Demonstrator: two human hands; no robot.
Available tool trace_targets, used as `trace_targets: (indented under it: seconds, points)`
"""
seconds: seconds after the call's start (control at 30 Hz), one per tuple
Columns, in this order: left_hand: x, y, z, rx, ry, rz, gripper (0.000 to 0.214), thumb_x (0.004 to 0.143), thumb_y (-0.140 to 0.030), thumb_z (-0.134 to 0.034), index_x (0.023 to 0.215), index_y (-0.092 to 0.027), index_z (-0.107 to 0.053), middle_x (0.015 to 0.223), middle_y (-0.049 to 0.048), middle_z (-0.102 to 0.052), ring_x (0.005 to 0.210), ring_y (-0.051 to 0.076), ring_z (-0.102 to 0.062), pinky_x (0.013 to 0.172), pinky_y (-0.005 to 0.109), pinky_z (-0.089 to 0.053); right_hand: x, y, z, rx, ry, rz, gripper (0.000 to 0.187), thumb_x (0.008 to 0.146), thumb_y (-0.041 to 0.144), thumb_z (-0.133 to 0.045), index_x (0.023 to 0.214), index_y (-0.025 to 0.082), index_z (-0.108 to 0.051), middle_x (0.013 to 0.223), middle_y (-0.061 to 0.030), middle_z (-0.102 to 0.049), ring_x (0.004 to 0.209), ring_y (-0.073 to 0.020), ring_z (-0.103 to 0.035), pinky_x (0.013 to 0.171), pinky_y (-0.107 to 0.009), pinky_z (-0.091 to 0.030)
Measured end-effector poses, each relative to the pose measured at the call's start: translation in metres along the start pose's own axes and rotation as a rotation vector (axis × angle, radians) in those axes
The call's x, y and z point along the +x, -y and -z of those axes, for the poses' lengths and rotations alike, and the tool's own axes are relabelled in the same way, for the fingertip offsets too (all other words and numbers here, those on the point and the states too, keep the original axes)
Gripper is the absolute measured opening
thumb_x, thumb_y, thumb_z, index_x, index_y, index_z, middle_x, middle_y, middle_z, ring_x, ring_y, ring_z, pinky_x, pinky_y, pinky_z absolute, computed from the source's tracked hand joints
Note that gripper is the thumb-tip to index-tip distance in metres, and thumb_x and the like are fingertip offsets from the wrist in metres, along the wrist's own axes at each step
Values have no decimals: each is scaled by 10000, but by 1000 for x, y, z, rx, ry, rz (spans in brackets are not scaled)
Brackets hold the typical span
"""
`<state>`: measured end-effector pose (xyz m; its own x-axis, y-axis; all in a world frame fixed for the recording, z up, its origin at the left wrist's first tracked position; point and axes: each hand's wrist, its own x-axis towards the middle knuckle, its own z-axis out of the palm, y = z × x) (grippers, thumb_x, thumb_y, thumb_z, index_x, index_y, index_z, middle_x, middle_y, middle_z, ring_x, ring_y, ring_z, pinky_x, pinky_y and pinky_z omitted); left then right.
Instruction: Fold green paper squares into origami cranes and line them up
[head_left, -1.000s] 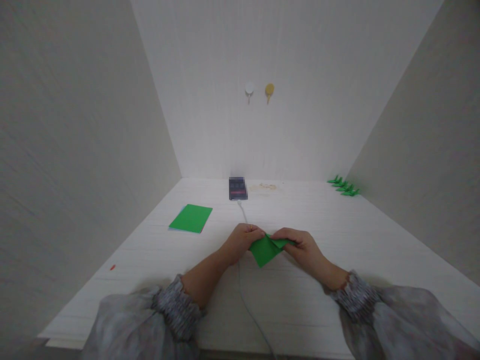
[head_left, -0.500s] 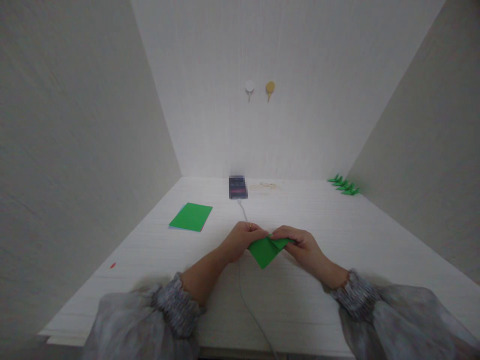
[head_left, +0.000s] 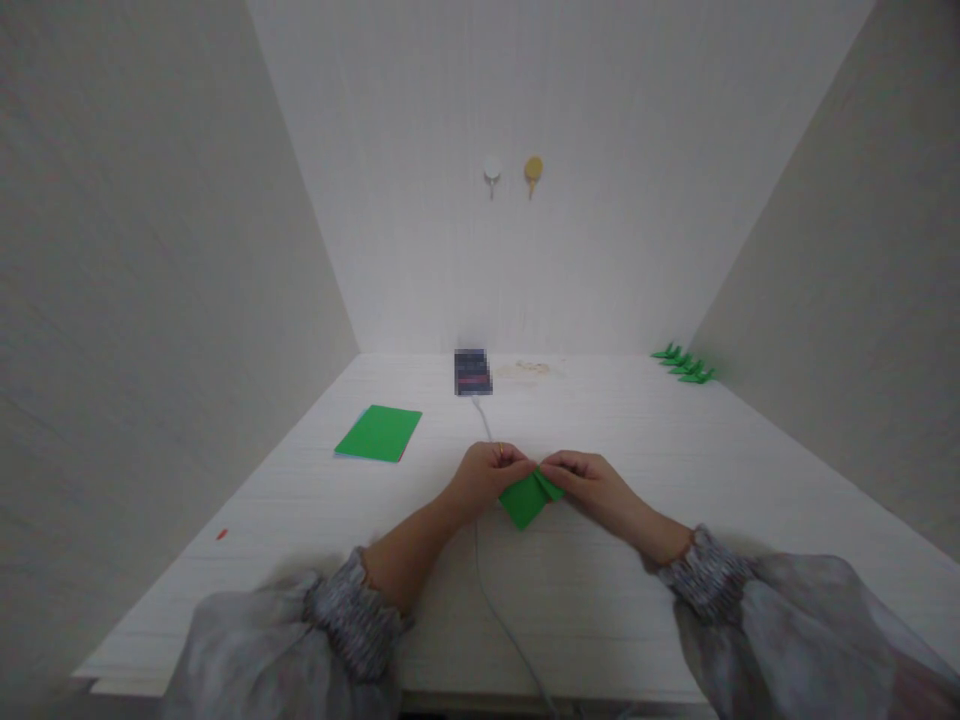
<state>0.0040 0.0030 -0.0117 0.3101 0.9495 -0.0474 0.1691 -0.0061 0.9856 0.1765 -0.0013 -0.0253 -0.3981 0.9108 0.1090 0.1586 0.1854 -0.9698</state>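
A partly folded sheet of green origami paper (head_left: 523, 502) is held between my two hands above the middle of the table, one corner pointing toward me. My left hand (head_left: 491, 475) pinches its upper left part, thumb on top. On the other side, my right hand (head_left: 589, 482) grips the upper right edge, where a narrow folded flap shows. The thumbs nearly meet at the top of the paper. Fingers behind the sheet are mostly hidden.
To the left lies a stack of paper (head_left: 379, 433), green on top. Several folded green paper figures (head_left: 684, 364) stand in a row at the back right. A blurred dark device (head_left: 472, 372) with a white cable (head_left: 499, 615) sits at the back. A small red scrap (head_left: 222, 534) lies far left.
My right hand has drawn slightly inward to the left. The right flap of the green paper looks narrower and more folded over. The view has shifted slightly.
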Motion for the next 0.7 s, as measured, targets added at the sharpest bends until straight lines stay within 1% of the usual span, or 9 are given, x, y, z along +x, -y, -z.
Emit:
trace_targets:
  seconds: [0.07, 0.17, 0.47, 0.57, 0.7]
  points:
    - [0, 1, -1, 27, 8, 1, 257, 634, -378, -585, 627, -121, -581, 521, -28, -500, 470, 65, -402, 464, 201, -305, 1, -1, 0, -3, 5, -32, 243, 739, 366, -536, 725, 136, -612, 617, -1, -562, 569, -100, -497, 540, -220, -381]
    - [0, 1, -1, 49, 10, 9, 265, 641, -382, -577, 628, -117, -577, 520, -29, -489, 467, 61, -389, 457, 198, -296, 0, -1, 0, 33, -9, -62, 236, 722, 365, -550, 714, 136, -601, 587, 9, -547, 538, -94, -482, 516, -215, -370]
    - [1, 1, -2, 14, 32, 41, 308, 651, -417, -563, 569, -120, -556, 463, -47, -436, 429, 51, -349, 426, 194, -255, 0, -4, -1, 14, -34, -59, 244, 724, 377, -542, 682, 140, -581, 557, 16, -521, 506, -85, -467, 481, -202, -369]
    - [1, 2, -1, -19, 57, 41, 302, 644, -416, -575, 600, -117, -577, 482, -34, -478, 442, 57, -388, 441, 196, -283, -1, -3, 0, 5, -36, -54, 247, 730, 377, -538, 681, 140, -586, 558, 14, -517, 508, -83, -466, 477, -199, -372]
    - [1, 3, -1, -85, 101, 63, 272, 562, -350, -667, 680, -113, -602, 569, -1, -573, 492, 74, -474, 494, 206, -350, -1, -1, 0, -5, -37, -67, 251, 726, 384, -538, 684, 143, -592, 555, 13, -523, 501, -86, -469, 468, -199, -377]
